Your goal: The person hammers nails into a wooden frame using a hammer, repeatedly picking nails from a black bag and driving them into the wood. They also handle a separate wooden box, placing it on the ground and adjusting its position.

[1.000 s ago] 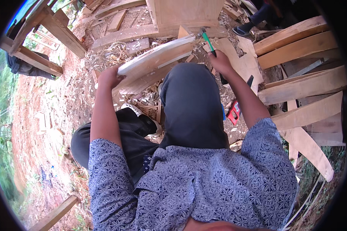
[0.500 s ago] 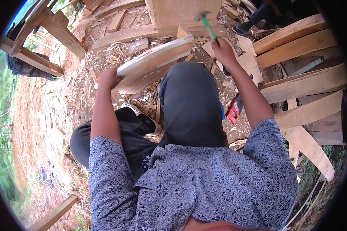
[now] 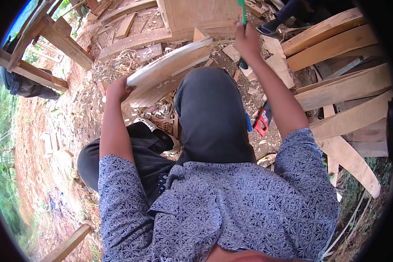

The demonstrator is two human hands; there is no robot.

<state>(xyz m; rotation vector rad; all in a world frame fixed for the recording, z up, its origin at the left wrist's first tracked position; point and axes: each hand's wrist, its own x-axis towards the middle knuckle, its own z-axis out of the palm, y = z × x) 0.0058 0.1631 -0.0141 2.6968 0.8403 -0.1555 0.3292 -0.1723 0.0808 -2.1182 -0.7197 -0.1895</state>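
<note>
My left hand (image 3: 119,90) grips the near left end of a pale wooden plank (image 3: 168,63), which slants away to the upper right in front of my knee. Raised at the upper right of my knee, my right hand (image 3: 248,42) is closed around the handle of a hammer (image 3: 242,13). Its green shaft points up, and the head lies beyond the top of the view. Below the right hand, the dark lower end of the handle shows. A handsaw (image 3: 261,122) with a red grip lies on the ground between my knee and right forearm.
Several curved planks (image 3: 336,94) are stacked at the right. A large wooden panel (image 3: 201,17) stands at the far side. Wood shavings (image 3: 126,59) and offcuts cover the ground. At top right another person's leg and sandalled foot (image 3: 266,29) show. A timber frame (image 3: 65,41) stands far left.
My right hand has lifted the hammer upward, so its head has left the view. The left hand still holds the plank's end; the whole scene has shifted slightly left.
</note>
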